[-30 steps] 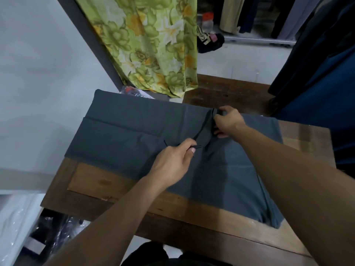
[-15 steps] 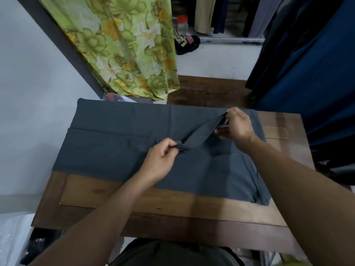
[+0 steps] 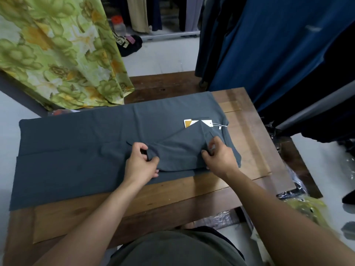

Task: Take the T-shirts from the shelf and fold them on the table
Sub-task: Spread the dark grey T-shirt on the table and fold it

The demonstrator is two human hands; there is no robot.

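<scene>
1. Head view, the landmark: a grey T-shirt (image 3: 76,150) lies flat on the wooden table (image 3: 247,143). Its long axis runs left to right across the person's front. Its left end overhangs the table's left edge; its right end stops short of the right edge, leaving bare wood there.

2. Head view, the flap: at the T-shirt's right end a sleeve flap (image 3: 178,150) is turned over toward the near edge. Paper hang tags (image 3: 192,122) show just beyond it, at the far side of the shirt.

3. Head view, the hands: the left hand (image 3: 141,164) pinches the flap's left corner between thumb and curled fingers, about midway along the shirt. The right hand (image 3: 219,157) pinches the flap's right edge, fingers curled onto the cloth, near the shirt's right end. Both sit at the shirt's near side.

4. Head view, the relation that matters: the held flap spans between the two hands, parallel to the shirt's long axis. The bulk of the unfolded cloth lies to the left of both hands, so the left hand is the nearer one to it.

5. Judgement: the flap looks ready to be laid flat. Any next fold would probably bring the long left part toward the right end.
</scene>
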